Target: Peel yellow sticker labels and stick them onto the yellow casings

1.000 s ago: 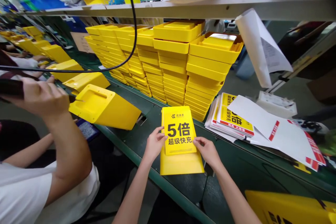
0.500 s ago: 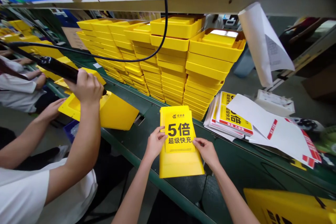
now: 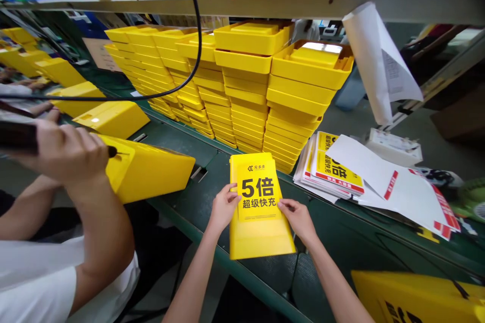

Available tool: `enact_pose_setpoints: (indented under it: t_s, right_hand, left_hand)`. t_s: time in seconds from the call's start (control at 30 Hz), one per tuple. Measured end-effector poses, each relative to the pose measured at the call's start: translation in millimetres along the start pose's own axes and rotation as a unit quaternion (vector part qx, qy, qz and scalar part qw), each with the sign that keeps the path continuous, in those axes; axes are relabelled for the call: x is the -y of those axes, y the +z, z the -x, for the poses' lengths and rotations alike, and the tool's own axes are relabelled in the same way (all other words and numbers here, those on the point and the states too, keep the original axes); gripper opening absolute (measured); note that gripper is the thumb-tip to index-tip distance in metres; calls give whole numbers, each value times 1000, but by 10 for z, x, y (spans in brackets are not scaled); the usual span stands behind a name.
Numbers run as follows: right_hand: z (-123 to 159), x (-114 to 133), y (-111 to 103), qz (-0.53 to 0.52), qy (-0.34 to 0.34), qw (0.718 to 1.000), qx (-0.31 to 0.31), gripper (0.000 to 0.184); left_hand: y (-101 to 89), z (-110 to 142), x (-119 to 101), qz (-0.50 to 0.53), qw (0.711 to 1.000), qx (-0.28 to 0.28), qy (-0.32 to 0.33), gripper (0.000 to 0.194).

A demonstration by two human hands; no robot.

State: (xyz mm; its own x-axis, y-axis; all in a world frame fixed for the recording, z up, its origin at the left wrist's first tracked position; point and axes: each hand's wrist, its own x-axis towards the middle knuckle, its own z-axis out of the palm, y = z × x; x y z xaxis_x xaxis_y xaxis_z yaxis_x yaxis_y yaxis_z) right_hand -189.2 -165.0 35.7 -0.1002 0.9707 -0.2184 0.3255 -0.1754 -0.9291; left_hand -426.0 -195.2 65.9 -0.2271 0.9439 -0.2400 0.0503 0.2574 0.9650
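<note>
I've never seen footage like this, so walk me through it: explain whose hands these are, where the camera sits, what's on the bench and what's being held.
The camera is worn on a person's head, looking forward and down. Their left hand and right hand press a yellow label, printed with a big 5, onto a yellow plastic housing lying on the green bench. Each hand pinches a side edge of the label. Behind stand stacks of yellow trays. To the right lies a pile of label sheets. At left, a co-worker's hand holds a black corded tool against another housing.
</note>
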Motion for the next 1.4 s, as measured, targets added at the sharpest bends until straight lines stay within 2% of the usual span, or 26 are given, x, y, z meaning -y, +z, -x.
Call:
enact_pose_setpoints:
  t_s: [0.27,0.57,0.73,0.8,0.9,0.97,1.03,1.07,1.1,1.13,1.2,1.27,1.33,1.4]
  right_hand:
    - [9,29,3,11,-5,1000,0,36]
    - [123,146,-11,69,-46,996,-14,34]
    - [245,241,-114,83,16,995,-52,58]
    - [268,217,-164,62,36,995,-63,60]
    - [330,102,-188,42,40,997,-58,56]
    - [409,-7,-147,33,29,998,-34,56]
    - [502,-121,-62,19,23,1000,1,60]
    - [544,-175,-13,4,28,999,15,61]
    - [577,-222,35,-15,37,999,25,61]
    - [601,-263,78,-35,47,998,29,60]
    - [618,-320,134,-61,57,996,26,59]
    - [608,-351,154,-60,56,996,23,59]
    - [592,-370,159,-52,61,996,30,60]
    - [579,-394,171,-50,61,997,26,62]
  left_hand:
    - [-6,-17,37,-3,1000,-1,1,45]
    - [-7,-19,111,17,1000,0,-6,48]
    - [-6,24,61,21,1000,1,-16,51]
    - [23,87,3,20,1000,-6,-20,59]
    - [132,255,-109,-14,999,-44,-23,73]
    - [250,402,-167,-74,991,-109,-10,81]
    - [395,550,-185,-157,968,-194,27,86]
    - [472,612,-175,-204,953,-218,58,84]
    - [548,660,-152,-256,938,-210,99,77]
    - [618,687,-122,-313,923,-166,152,70]
    - [721,647,-57,-417,870,-9,263,58]
    - [746,442,-27,-483,801,130,329,54]
    - [683,66,-71,-518,766,191,331,55]
    - [568,-423,-192,-541,761,198,300,56]
